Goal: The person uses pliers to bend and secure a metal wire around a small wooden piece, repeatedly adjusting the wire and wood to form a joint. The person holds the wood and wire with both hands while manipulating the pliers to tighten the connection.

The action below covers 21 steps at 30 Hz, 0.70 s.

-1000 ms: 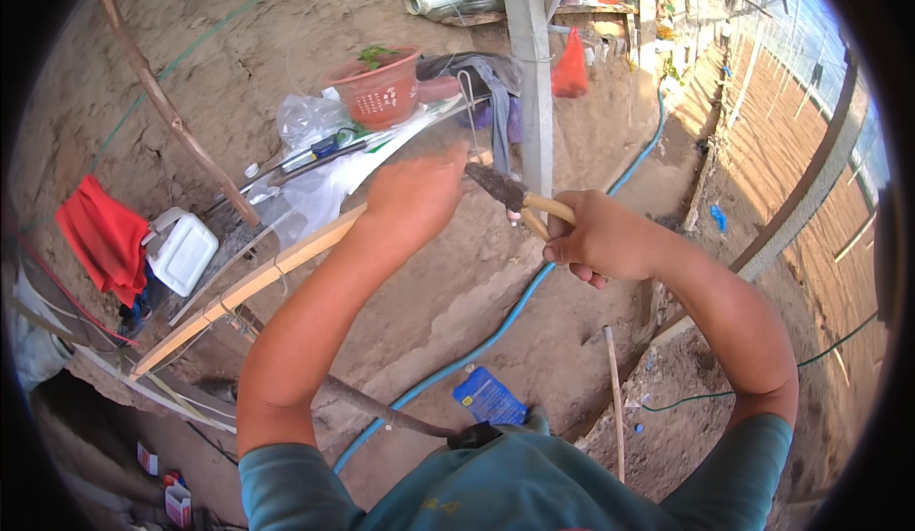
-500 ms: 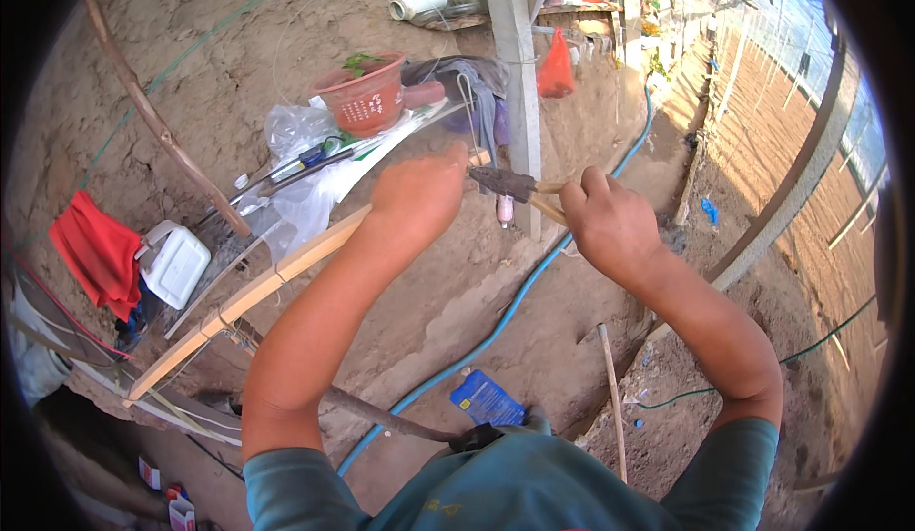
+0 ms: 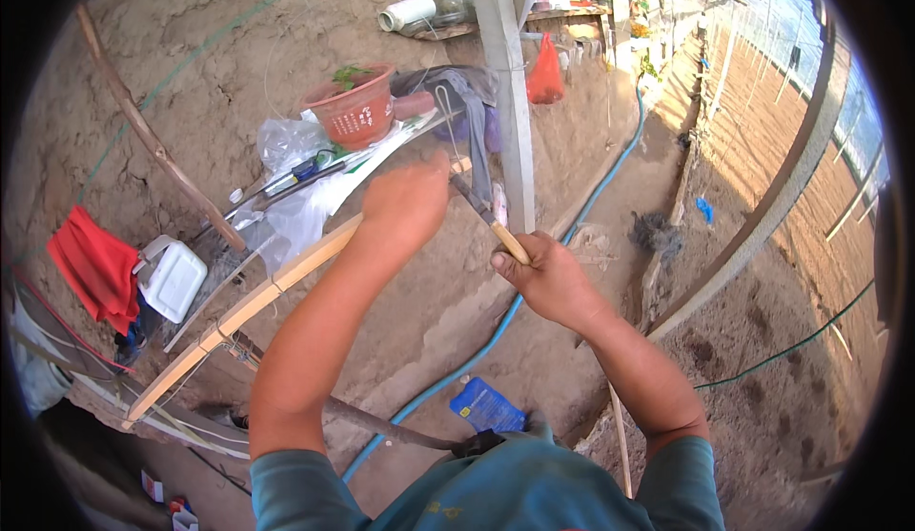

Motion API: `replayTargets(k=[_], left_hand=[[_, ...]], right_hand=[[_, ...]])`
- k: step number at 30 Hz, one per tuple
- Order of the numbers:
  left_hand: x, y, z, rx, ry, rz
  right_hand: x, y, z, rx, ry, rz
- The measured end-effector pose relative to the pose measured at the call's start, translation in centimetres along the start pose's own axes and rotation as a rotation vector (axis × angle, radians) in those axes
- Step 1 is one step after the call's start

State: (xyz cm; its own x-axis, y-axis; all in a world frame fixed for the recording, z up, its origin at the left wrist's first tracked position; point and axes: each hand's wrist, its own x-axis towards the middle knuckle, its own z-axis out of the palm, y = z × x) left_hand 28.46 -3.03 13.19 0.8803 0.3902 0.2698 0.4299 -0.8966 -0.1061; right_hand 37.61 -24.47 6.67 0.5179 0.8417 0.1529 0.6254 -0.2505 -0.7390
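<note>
My left hand (image 3: 408, 197) is closed around the far end of a long pale wooden strip (image 3: 250, 310). The strip slants down to the lower left, with thin wire ties wound round it. A pair of pliers (image 3: 484, 212) with tan handles is gripped in my right hand (image 3: 551, 281). Its dark jaws point up and left and meet the strip's end beside my left hand; what lies between them is too small to tell. Above my left hand stands a bent loop of wire (image 3: 444, 102). My left fingers are partly hidden behind the hand.
A concrete post (image 3: 507, 92) rises just beyond the pliers. Behind my left hand are a terracotta flower pot (image 3: 355, 112) and clear plastic sheeting (image 3: 295, 221). A blue hose (image 3: 496, 331) crosses the ground. Left lie a red cloth (image 3: 93, 266) and a white container (image 3: 175, 281).
My right hand has moved left and down, swinging the pliers from nearly level to a steep slant. Their handles, spread before, now look close together. The left hand stays on the strip.
</note>
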Motion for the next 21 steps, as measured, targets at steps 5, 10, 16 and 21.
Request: replayTargets(k=[5,10,16,21], left_hand=[[-0.2,-0.3,0.4,-0.007,0.053,-0.02],[-0.6,-0.4,-0.1,-0.023,0.022,-0.033],[-1.2,-0.8,-0.4,-0.03,0.041,-0.035],[-1.6,-0.5,-0.7,0.002,0.049,-0.056]], right_hand=[[-0.5,1.0,0.9,1.183,-0.387,0.329],[-0.1,2.5,3.2,1.763,-0.675,0.18],[1.1,3.5,4.9,1.972,-0.809,0.093],[0.8,2.9,6.4,2.07,-0.887,0.046]])
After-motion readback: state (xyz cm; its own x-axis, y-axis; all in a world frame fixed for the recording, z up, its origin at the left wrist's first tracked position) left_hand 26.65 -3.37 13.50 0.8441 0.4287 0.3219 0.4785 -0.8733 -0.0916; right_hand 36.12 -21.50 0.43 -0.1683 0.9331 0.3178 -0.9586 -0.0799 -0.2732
